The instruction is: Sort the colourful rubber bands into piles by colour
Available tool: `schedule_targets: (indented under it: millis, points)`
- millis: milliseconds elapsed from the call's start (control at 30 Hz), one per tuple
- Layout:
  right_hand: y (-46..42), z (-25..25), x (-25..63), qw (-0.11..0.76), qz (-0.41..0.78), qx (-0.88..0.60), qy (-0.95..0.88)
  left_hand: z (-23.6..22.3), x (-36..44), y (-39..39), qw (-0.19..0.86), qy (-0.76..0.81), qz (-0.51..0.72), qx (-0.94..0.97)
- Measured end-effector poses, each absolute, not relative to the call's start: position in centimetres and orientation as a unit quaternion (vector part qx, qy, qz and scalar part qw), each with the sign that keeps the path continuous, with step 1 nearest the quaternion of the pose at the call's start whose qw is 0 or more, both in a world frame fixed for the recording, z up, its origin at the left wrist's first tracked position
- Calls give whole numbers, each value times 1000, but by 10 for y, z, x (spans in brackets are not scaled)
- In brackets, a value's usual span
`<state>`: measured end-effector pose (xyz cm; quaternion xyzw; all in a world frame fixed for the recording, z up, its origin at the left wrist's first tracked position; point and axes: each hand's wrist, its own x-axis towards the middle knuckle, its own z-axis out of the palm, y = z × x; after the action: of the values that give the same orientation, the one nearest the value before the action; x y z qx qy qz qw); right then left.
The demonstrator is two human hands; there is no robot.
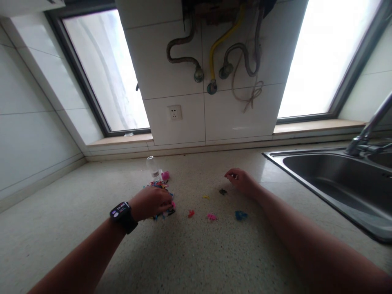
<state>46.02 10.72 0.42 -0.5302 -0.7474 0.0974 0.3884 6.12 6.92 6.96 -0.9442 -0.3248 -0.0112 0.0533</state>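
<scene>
My left hand point(157, 199), with a dark smartwatch on its wrist, rests over a heap of small multicoloured bands point(158, 185) that look like little hair elastics. Its fingers are bent down and pinched at the heap's right side; what they hold is hidden. My right hand point(240, 179) is just above the counter, fingers curled together, and I cannot make out anything in them. Below it lies a small dark cluster point(223, 191). Little separate groups lie between the hands: yellow point(206, 197), red point(191, 213), pink point(211, 217) and blue point(241, 215).
Behind the heap are a clear plastic bottle point(152, 167) and a pink cap point(165, 175). A steel sink point(324, 171) with a faucet point(364, 136) is set into the speckled counter point(196, 257) at right. Pipes and a socket point(174, 112) are on the tiled wall.
</scene>
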Motion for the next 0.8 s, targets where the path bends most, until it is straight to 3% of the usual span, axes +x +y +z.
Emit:
schedule_targets:
  millis: [367,800]
  points:
    - [110,1,461,382,115,-529,-749,73,66,64,41,-336,16,-941]
    - [110,-1,461,378,130,-535,-744,72,65,65,100,-312,-12,-945]
